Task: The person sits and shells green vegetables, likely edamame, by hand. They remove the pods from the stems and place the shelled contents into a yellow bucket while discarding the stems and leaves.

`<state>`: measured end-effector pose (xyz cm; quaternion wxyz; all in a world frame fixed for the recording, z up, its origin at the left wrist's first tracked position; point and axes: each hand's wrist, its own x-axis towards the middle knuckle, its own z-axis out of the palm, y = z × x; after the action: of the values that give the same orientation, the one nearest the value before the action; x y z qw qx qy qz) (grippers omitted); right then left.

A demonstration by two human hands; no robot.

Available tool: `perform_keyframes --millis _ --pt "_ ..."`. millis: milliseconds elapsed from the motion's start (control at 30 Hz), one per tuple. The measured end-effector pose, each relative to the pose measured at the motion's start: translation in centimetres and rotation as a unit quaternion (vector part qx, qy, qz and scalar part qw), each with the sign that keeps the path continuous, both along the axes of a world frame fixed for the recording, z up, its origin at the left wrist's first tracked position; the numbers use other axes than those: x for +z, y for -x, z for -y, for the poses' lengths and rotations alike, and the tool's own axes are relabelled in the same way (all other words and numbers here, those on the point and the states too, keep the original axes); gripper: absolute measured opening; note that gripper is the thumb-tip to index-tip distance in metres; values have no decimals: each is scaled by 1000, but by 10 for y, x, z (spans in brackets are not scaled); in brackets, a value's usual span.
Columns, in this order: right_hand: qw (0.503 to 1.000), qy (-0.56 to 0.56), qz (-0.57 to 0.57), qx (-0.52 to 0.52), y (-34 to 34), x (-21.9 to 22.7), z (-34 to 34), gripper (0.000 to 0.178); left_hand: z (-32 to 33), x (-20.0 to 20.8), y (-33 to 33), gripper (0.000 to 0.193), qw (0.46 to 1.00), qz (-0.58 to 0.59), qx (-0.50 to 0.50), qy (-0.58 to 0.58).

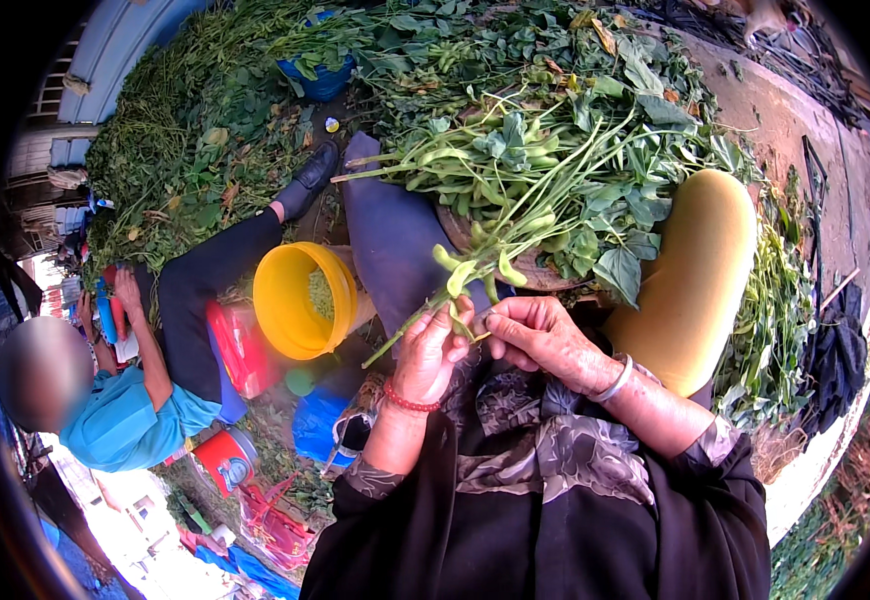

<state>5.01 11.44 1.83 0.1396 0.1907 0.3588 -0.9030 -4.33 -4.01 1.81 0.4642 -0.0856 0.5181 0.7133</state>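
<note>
Our left hand (425,352) has its fingers closed round a green stem (387,348) in front of our body, the cut end sticking out below them and slanting to the left. Pods (460,277) hang from the stem just above our fingers. Our right hand (547,345) is close beside, its fingers drawn together against the pods; we cannot tell whether they grip one. A beaded bracelet (413,405) circles our left wrist, a pale bangle (613,380) our right. Beyond our hands lies a heap (645,205) of leafy plants, with a bunch of podded stalks (455,165) on top. To our left a yellow bucket (280,312) stands tilted in view, with pale green beans (321,294) inside. Beside it is a red container (240,350), and nearer us a blue bag (317,428). A co-worker (140,420) in a teal top sits further left, and a blue tub (320,80) stands among the greenery (185,160) at the far side.
</note>
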Motion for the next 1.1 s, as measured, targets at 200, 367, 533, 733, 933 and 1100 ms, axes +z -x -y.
perform_keyframes --millis 200,367,533,733,933,1100 --pt "951 -238 4 -195 5 -23 9 18 0 -6 2 26 989 54 -16 -134" --pt "977 -123 4 -172 9 -16 10 12 0 -6 1 28 982 117 -5 -148" --pt "958 -196 2 -210 5 -19 1 12 9 -13 9 32 947 238 -54 -210" --pt "992 -11 79 -93 6 10 -20 20 -17 -2 -6 31 996 36 -28 -75" --pt "992 50 110 -47 1 5 -23 18 -44 -4 -8 24 998 -39 -44 -35" --pt "863 -487 -66 -121 -11 -15 -8 18 -53 -9 -12 19 999 -42 -6 3"
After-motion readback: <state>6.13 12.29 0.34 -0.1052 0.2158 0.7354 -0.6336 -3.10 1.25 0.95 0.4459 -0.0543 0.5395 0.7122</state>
